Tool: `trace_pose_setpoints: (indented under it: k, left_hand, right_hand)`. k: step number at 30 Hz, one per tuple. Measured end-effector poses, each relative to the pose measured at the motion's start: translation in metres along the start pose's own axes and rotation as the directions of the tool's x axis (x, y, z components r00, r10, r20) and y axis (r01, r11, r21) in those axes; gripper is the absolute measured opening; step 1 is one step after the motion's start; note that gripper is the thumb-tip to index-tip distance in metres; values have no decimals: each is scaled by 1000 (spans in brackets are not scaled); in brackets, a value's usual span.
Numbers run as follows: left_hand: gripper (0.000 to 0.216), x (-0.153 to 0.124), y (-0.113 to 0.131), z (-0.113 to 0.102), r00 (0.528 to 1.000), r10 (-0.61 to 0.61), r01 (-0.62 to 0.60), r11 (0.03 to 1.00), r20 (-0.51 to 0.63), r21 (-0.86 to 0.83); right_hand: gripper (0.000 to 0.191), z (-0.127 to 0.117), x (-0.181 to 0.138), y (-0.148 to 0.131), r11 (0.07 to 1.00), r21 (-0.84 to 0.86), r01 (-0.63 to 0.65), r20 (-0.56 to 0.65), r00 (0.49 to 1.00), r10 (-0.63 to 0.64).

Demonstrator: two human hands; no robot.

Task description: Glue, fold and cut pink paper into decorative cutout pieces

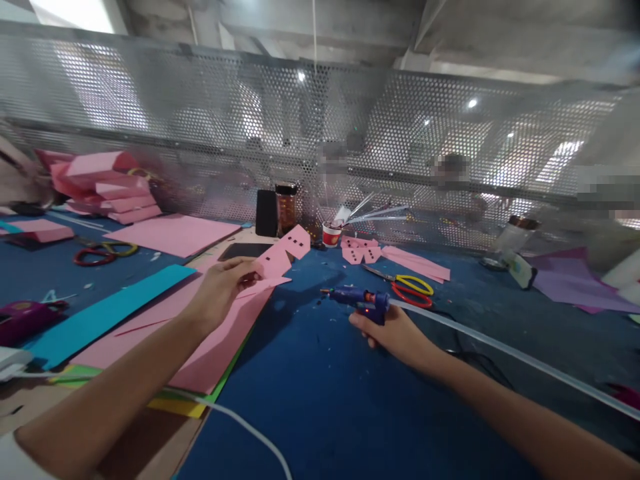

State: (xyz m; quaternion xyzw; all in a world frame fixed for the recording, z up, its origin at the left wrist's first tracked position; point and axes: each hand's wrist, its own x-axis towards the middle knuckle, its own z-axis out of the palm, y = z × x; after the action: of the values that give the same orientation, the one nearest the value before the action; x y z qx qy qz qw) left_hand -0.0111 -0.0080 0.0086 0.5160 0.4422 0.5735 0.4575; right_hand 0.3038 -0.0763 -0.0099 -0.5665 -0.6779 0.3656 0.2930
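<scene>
My left hand point(231, 283) pinches a folded pink paper piece point(296, 245) with several dark square marks, held above a stack of pink sheets point(220, 347). In my right hand point(385, 330) is a blue hot glue gun point(357, 297), its nozzle pointing left toward the paper. A small red light glows on the gun's body. From its back end runs a long translucent glue stick point(480, 347). The gun's tip and the paper are apart. Beyond the gun lie another marked pink paper piece point(361, 251) and folded pink strips point(417, 263).
Scissors with yellow and red handles point(413, 290) lie behind the gun, and another pair point(103, 253) lies at left. A paper cup point(331, 235) and a lidded jar point(287, 207) stand near the perforated metal screen point(400, 140). A white cable point(235, 417) crosses the front.
</scene>
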Motion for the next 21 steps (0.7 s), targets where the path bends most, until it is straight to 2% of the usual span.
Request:
trace_pose_setpoints:
  k: [7, 15, 21]
  left_hand:
    - [14, -18, 5, 20, 983, 49, -67, 993, 175, 97]
    - [16, -29, 4, 30, 953, 8, -54, 988, 303, 142]
    - [16, -30, 4, 30, 943, -6, -43, 989, 333, 139]
  right_hand:
    - [39, 10, -9, -10, 998, 43, 40, -53, 998, -38]
    - [40, 22, -16, -18, 1000, 28, 12, -66, 998, -10]
    - [37, 25, -20, -15, 986, 98, 136, -76, 989, -128]
